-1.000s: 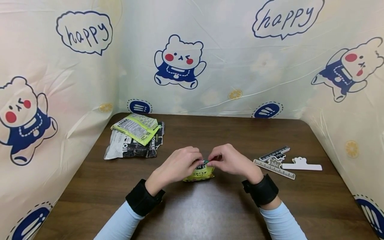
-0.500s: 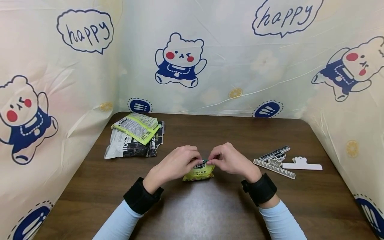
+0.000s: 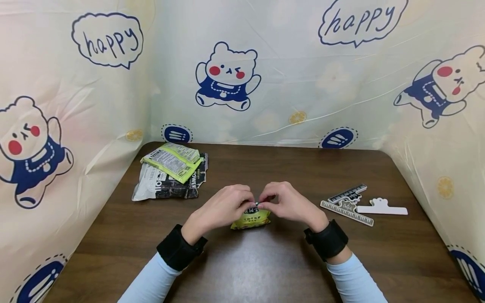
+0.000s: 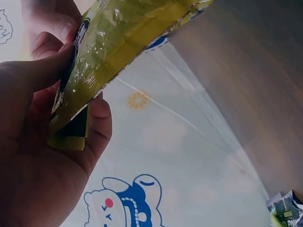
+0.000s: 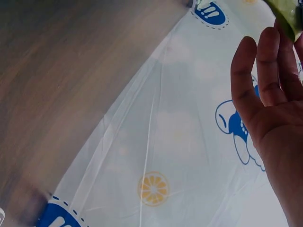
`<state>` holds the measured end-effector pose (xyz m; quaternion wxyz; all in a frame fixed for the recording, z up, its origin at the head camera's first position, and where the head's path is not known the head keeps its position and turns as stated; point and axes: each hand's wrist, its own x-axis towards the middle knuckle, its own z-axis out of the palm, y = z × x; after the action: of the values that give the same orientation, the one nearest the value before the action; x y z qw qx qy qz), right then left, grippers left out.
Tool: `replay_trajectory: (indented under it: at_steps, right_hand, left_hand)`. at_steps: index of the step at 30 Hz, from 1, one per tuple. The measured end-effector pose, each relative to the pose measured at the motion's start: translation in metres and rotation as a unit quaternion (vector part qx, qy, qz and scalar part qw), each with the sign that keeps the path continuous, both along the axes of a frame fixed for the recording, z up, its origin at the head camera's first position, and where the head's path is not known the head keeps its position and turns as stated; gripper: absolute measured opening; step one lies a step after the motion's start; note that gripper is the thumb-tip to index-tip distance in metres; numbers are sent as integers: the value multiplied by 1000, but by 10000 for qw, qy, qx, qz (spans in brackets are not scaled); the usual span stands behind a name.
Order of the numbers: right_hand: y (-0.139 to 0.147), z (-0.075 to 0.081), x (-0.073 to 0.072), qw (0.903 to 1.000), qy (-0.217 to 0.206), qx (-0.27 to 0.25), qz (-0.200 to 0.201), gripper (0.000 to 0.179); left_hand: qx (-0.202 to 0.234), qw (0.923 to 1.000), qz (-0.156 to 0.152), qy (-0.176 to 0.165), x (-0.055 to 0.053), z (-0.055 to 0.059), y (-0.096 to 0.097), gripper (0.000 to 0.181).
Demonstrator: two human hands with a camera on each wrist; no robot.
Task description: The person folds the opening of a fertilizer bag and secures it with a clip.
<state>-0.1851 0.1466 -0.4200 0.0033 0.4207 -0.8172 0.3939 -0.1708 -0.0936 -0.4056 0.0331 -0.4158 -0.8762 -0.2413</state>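
A small yellow-green printed plastic bag sits at the middle of the table, its bottom edge toward the person. My left hand pinches the left part of its top edge between thumb and fingers. In the left wrist view, the top of the bag is folded over, with a dark flap showing behind it against the fingers. At the right part of the same edge, my right hand pinches with thumb and index finger. Its other fingers extend loosely in the right wrist view.
Back left, a bright green packet lies across a black and silver bag. To the right are a black ruler-like clip, a pale ruler-like clip and a white clip. Printed curtains surround the wooden table.
My right hand's fingertips have moved slightly left along the bag's top edge, closer to the left hand's. The left hand keeps its pinch and the bag stays in place.
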Motion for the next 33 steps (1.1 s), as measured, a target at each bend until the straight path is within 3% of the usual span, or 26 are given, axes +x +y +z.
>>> replay_trajectory:
  at_steps: [10, 16, 28, 33]
  right_hand:
    - [-1, 1, 1, 9998, -173, -89, 23, 9]
    - [1, -1, 0, 9999, -72, -112, 59, 12]
    - [-5, 2, 4, 9997, -240, 38, 45, 6]
    - [-6, 3, 4, 9997, -252, 62, -14, 6]
  left_hand:
    - [-70, 9994, -52, -332, -2, 4, -4, 9]
    - [-22, 9983, -86, -571, -4, 7, -10, 5]
    - [81, 9994, -265, -221, -4, 5, -8, 9]
    - [24, 9991, -211, -363, -4, 7, -8, 8]
